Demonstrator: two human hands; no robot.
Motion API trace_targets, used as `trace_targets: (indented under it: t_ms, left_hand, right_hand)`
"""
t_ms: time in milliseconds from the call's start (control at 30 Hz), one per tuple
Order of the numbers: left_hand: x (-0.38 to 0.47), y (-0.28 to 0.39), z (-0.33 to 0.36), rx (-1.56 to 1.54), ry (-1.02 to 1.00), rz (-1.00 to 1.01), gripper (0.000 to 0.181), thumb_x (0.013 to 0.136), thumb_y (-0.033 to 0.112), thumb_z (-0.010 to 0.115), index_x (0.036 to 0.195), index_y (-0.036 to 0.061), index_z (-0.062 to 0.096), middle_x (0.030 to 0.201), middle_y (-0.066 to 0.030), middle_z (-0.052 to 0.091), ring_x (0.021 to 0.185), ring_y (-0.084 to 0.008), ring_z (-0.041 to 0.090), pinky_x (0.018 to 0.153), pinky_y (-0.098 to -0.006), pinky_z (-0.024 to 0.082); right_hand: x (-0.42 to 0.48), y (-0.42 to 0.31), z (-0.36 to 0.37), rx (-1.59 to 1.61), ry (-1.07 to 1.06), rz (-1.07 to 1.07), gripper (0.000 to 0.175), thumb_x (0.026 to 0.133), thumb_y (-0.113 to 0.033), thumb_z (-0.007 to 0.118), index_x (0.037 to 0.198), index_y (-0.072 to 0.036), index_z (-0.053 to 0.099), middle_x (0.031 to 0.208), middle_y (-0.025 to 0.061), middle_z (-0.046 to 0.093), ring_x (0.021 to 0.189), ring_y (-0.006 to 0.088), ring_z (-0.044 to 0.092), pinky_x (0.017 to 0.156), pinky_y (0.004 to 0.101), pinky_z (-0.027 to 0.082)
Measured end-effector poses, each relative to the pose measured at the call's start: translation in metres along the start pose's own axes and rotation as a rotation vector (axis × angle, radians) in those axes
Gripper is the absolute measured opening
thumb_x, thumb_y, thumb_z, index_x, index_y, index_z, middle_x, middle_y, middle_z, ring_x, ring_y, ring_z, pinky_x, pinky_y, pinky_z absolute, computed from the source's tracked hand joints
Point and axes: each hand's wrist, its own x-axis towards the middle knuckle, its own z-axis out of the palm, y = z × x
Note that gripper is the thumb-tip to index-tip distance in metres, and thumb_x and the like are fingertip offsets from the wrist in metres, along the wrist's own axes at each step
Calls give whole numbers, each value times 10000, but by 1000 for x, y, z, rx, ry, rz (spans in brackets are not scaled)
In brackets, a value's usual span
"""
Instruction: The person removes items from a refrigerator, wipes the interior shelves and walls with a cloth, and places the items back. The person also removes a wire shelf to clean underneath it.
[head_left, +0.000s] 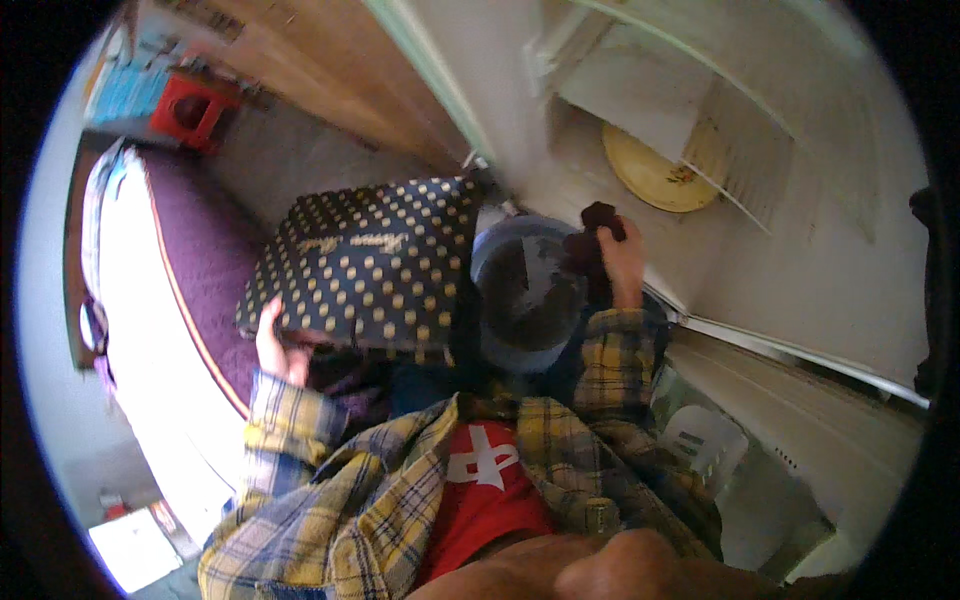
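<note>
A black bag with gold polka dots and gold writing lies tilted before me. At its lower left corner, my left hand grips the edge, with the thumb on the dotted face. Just right of the bag stands a round, pale blue bucket with dark, glossy contents that I cannot make out, perhaps water. My right hand is closed on a dark maroon cloth at the bucket's right rim. The lower end of the cloth is partly hidden behind the hand and sleeve.
To the right is an open fridge with a yellow plate bearing a flower pattern, partly under a white panel. A bed with a purple cover runs along the left. Farther back are a red object and a wooden surface.
</note>
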Motion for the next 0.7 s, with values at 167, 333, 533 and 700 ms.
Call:
trace_targets:
  t_ms: [167,333,533,700]
  left_hand:
    - [34,-11,-21,41,284,106,526,747,299,722,1150,29,516,1037,-101,609,881,-250,614,716,-385,494]
    - [88,-15,-25,130,451,183,479,708,246,745,1076,27,530,998,-98,607,876,-227,576,791,-461,448]
    - [174,-15,-48,327,430,72,522,741,299,706,1131,8,517,1103,-132,553,966,-268,550,807,-421,482]
    - [228,-32,-84,624,316,20,620,726,351,720,1243,93,495,1198,-116,522,1035,-277,528,868,-448,439]
  right_hand:
    - [-2,13,-2,65,7,-51,480,737,-308,650,1138,-51,590,994,200,651,934,377,613,832,426,473]
    - [1,19,-1,75,-13,-55,460,744,-302,647,1124,-47,595,998,200,648,940,356,616,834,406,469]
    - [-3,7,-9,-20,-12,-90,474,745,-296,645,1141,-40,591,1010,206,646,948,351,617,836,403,470]
    - [-16,-6,-13,-12,10,-107,463,744,-285,645,1127,-31,597,1015,210,644,936,349,620,826,407,474]
